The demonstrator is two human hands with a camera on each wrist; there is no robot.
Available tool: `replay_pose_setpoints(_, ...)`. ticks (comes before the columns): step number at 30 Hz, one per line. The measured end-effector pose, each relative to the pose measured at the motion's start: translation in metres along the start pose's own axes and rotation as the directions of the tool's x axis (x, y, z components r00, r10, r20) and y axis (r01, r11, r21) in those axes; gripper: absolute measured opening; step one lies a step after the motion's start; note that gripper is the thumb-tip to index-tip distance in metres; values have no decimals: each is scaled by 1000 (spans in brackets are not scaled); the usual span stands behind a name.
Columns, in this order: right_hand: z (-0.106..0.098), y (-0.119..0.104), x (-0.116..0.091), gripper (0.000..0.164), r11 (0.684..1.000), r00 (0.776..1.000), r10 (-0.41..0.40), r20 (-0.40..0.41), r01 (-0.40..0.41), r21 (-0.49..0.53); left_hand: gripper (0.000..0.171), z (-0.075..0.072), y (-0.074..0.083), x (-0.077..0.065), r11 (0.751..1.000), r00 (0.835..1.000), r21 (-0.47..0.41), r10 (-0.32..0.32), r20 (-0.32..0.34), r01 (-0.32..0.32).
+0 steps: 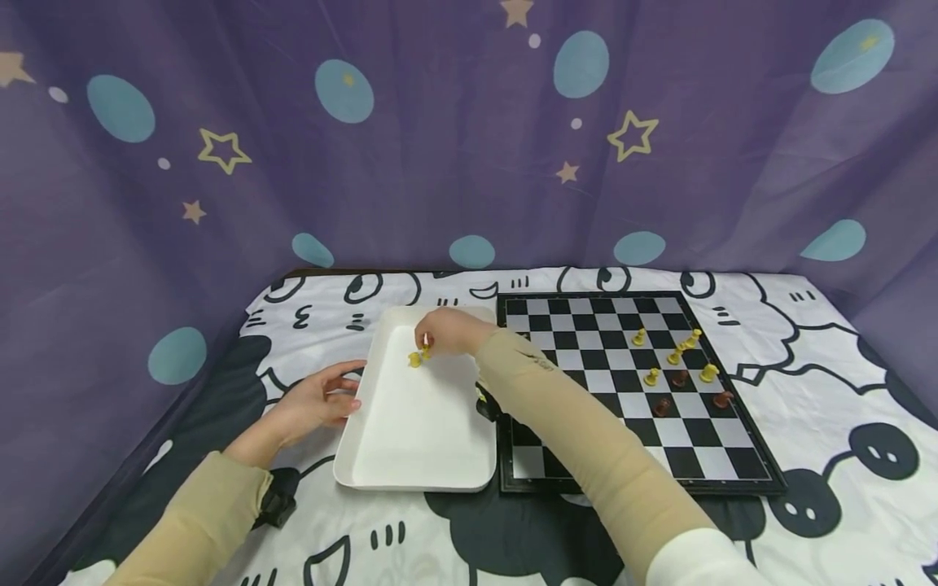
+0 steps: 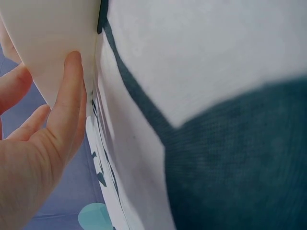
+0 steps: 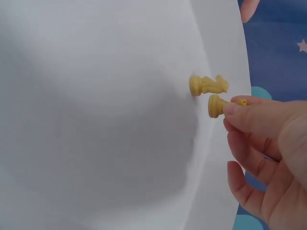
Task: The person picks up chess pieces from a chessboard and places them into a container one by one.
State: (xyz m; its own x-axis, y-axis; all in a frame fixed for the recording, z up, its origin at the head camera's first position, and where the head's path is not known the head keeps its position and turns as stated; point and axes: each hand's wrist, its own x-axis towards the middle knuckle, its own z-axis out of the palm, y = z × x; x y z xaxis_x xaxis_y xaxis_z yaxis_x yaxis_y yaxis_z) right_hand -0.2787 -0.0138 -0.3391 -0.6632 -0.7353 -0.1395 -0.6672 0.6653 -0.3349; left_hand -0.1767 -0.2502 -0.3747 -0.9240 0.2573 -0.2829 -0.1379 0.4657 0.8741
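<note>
Fingers (image 3: 243, 147) round chessman (image 3: 215, 106) in tray (image 1: 425, 439)

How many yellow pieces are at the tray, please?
2: one yellow piece stands in the white tray, the right hand pinches another beside it; that hand may hide more.

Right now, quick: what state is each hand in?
Left hand: open, touching the white tray.
Right hand: closed, pinching a yellow chess piece.
</note>
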Motion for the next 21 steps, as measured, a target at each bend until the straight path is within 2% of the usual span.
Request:
replay_pose_setpoints(11, 4, 5, 5, 15, 998, 999, 35, 23, -34, -53, 69, 1, 1, 1, 1000, 1000, -9, -7, -2, 7)
replay_pose_setpoints(17, 6, 6, 5, 16, 998, 998, 58, 35, -57, -32, 70, 1, 1, 0, 1000, 1000, -14, -1, 7, 2)
replay_pose_setpoints(21, 7, 8, 6, 15, 998, 999, 45, 31, -44, -33, 70, 1, 1, -1, 1000, 1000, -19, 5, 8, -5)
